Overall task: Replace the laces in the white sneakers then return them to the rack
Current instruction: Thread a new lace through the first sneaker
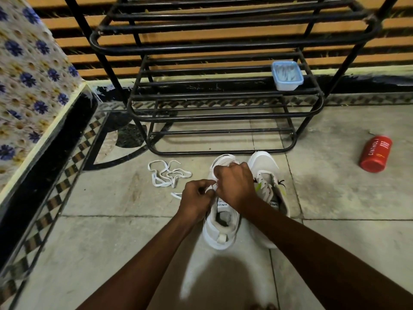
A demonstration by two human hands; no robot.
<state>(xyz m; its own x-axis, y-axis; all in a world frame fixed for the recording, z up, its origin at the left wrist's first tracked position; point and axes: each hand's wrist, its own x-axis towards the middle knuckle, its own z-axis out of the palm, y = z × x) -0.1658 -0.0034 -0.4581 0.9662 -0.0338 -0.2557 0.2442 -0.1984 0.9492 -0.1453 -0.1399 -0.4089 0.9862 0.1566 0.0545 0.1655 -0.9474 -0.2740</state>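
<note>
The black rack (223, 104) stands on the floor ahead of me. Just in front of it sit the two white sneakers, side by side: the laced sneaker (266, 168) on the right, the other sneaker (221, 229) under my hands. My right hand (234, 184) and left hand (196, 198), fingers curled, both pinch its lace (210, 188). A loose lace (167, 175) lies to the left.

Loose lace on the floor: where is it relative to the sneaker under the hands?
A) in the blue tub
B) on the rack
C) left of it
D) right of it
C: the loose lace lies on the floor left of the sneaker under the left hand and right hand.
</note>
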